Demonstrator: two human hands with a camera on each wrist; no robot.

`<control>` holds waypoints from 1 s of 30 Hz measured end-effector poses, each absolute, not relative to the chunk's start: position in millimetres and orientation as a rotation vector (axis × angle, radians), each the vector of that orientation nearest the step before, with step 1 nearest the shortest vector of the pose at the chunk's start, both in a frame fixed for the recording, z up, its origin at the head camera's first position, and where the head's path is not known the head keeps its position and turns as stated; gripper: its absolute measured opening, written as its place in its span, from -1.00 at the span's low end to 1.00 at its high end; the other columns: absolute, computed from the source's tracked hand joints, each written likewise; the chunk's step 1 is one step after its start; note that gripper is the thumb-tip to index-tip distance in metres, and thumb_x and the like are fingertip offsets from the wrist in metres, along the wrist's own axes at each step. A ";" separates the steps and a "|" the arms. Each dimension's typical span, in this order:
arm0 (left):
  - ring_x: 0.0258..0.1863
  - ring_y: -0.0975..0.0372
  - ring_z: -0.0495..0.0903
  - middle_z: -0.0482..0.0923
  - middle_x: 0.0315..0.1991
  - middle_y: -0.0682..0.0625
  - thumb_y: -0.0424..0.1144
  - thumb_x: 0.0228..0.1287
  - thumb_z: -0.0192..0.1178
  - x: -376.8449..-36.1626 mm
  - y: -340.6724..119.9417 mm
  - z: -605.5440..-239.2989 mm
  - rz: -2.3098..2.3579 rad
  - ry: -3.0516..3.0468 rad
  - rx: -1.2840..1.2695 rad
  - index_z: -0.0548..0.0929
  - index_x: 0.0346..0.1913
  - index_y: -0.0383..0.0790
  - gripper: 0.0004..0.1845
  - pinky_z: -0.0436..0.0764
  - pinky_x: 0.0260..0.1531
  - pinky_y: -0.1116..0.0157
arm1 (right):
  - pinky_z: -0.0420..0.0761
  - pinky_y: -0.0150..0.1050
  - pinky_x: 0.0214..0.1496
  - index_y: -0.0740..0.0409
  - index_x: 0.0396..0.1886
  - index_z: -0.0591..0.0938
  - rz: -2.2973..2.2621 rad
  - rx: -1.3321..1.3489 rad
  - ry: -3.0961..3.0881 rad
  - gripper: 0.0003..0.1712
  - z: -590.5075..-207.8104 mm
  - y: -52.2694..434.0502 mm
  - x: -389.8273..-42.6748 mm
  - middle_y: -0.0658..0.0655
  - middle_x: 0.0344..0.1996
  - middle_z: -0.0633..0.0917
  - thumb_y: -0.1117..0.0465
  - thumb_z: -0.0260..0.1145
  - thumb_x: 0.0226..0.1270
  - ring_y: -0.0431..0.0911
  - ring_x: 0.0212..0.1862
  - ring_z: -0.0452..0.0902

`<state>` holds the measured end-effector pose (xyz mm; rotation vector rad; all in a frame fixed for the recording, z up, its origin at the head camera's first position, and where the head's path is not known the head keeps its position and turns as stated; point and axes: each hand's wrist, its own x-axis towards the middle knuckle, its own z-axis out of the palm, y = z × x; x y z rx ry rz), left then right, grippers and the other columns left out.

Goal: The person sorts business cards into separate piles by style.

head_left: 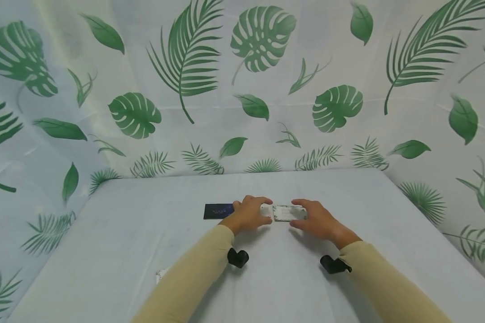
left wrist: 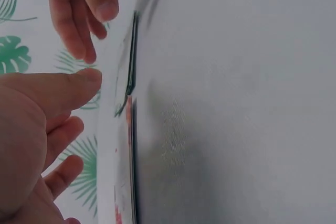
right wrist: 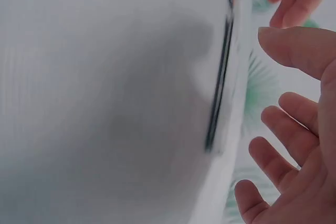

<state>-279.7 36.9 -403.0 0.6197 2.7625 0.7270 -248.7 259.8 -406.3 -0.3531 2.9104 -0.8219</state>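
Our right hand (head_left: 317,220) is hovering with relaxed fingers over the white card (head_left: 288,213), whose long axis is running left-right. Our left hand (head_left: 250,214) is resting loosely just left of it, gripping nothing, with the dark card (head_left: 217,211) lying farther left.

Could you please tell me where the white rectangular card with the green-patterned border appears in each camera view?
Head: the white rectangular card with the green-patterned border lies flat at table centre, between both hands.
Left wrist: seen edge-on as a thin dark-edged strip in the upper middle.
Right wrist: again edge-on, a blurred dark line right of centre.
Shared landmark: the pale grey tablecloth, with the leaf-print backdrop behind it.
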 end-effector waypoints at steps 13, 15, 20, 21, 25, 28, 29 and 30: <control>0.36 0.10 0.25 0.42 0.34 0.02 -0.03 0.20 0.45 -244.7 -24.8 -388.6 0.666 2.666 0.716 0.52 0.37 0.13 -0.35 0.15 0.21 -0.14 | 0.34 0.21 0.28 0.21 0.46 0.39 -0.907 -0.579 2.802 -0.18 -394.1 206.0 -217.0 0.23 0.33 0.49 0.06 0.46 0.25 0.19 0.32 0.39; 0.37 0.09 0.25 0.43 0.33 0.02 -0.04 0.19 0.46 -237.1 -37.2 -388.2 0.675 2.659 0.732 0.54 0.35 0.09 -0.36 0.14 0.21 -0.15 | 0.37 0.19 0.27 0.19 0.45 0.41 -0.934 -0.593 2.781 -0.18 -393.5 195.8 -210.8 0.20 0.31 0.51 0.05 0.47 0.24 0.16 0.29 0.42; 0.36 0.09 0.27 0.49 0.26 0.06 -0.07 0.16 0.47 -216.4 -66.7 -390.4 0.706 2.637 0.765 0.58 0.30 -0.01 -0.39 0.11 0.20 -0.19 | 0.39 0.16 0.26 0.19 0.43 0.42 -1.013 -0.632 2.713 -0.18 -394.6 169.6 -195.9 0.16 0.32 0.50 0.03 0.48 0.23 0.11 0.28 0.44; 0.35 0.09 0.28 0.50 0.25 0.06 -0.07 0.15 0.48 -213.0 -73.2 -390.8 0.708 2.636 0.765 0.59 0.29 -0.02 -0.39 0.11 0.19 -0.20 | 0.39 0.15 0.26 0.19 0.43 0.43 -1.012 -0.648 2.699 -0.18 -394.7 164.3 -192.8 0.15 0.32 0.50 0.02 0.48 0.23 0.10 0.27 0.44; 0.32 0.11 0.30 0.52 0.20 0.09 -0.08 0.16 0.47 -202.7 -100.9 -393.8 0.688 2.647 0.719 0.61 0.25 0.00 -0.44 0.11 0.15 -0.17 | 0.39 0.13 0.27 0.20 0.43 0.42 -0.973 -0.721 2.636 -0.18 -395.8 144.9 -180.6 0.13 0.31 0.51 0.03 0.47 0.24 0.07 0.26 0.44; 0.30 0.11 0.32 0.52 0.16 0.10 -0.08 0.14 0.48 -196.4 -121.2 -397.3 0.689 2.651 0.657 0.64 0.21 0.02 -0.47 0.12 0.13 -0.16 | 0.38 0.08 0.29 0.19 0.43 0.42 -0.943 -0.772 2.581 -0.18 -395.7 130.2 -170.7 0.09 0.31 0.51 0.03 0.47 0.23 0.02 0.27 0.43; 0.29 0.10 0.32 0.53 0.15 0.10 -0.10 0.13 0.49 -194.1 -127.8 -398.0 0.700 2.648 0.642 0.64 0.19 0.01 -0.47 0.11 0.14 -0.17 | 0.38 0.05 0.30 0.19 0.43 0.43 -0.935 -0.794 2.565 -0.18 -395.9 125.1 -167.6 0.07 0.31 0.51 0.02 0.48 0.22 -0.01 0.27 0.43; 0.29 0.10 0.33 0.53 0.14 0.10 -0.11 0.12 0.49 -191.8 -134.5 -398.7 0.705 2.644 0.632 0.65 0.18 0.01 -0.48 0.12 0.14 -0.18 | 0.38 0.02 0.30 0.18 0.42 0.44 -0.929 -0.819 2.549 -0.19 -396.3 119.8 -164.6 0.06 0.30 0.52 0.02 0.48 0.22 -0.02 0.26 0.43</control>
